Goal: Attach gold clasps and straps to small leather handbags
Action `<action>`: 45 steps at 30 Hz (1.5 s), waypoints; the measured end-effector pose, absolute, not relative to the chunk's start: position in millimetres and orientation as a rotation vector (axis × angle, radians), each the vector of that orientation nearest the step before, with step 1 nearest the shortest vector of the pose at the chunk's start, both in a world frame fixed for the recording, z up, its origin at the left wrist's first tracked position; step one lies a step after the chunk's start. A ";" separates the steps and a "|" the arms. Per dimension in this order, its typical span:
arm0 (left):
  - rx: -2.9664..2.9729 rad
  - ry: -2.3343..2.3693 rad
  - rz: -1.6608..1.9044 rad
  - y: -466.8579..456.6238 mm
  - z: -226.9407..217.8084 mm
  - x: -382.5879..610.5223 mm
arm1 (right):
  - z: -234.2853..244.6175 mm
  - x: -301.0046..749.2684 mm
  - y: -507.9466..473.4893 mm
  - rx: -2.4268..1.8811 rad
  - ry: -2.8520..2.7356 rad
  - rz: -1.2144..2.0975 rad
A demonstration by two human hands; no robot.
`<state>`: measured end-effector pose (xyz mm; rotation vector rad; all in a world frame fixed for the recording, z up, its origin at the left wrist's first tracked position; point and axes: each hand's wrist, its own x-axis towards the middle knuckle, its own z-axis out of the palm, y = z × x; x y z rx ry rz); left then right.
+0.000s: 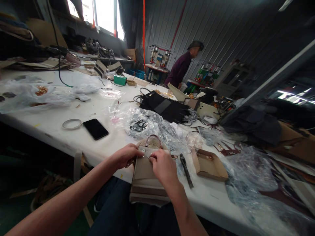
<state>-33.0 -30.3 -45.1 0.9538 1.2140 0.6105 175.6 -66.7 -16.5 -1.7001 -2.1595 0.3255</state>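
Note:
A taupe handbag lies at the table's front edge, partly over my lap, its handle pointing away from me. My left hand is closed at the bag's upper left edge, thumb on the front panel, beside a small metal fitting. On the upper right of the panel, my right hand pinches at a small shiny piece that is too small to name. A strip with a metal end sticks out right of the bag. Just beyond the handle are clear plastic bags.
A black phone and a white ring lie at left. To the right are a dark tool and a cardboard tray. Black bags are piled farther back. A person stands beyond the table near machines.

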 end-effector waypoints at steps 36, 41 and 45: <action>1.294 1.341 0.696 -16.7 -24.6 -35.9 | -21.7 267.0 -29.2 -1.182 -2.344 0.416; 1.480 1.457 0.712 -21.0 -21.2 -33.8 | -22.1 266.1 -30.8 -1.242 -2.376 0.348; 1.520 1.459 0.752 -24.6 -19.8 -36.7 | -23.8 265.4 -37.4 -1.235 -2.424 0.234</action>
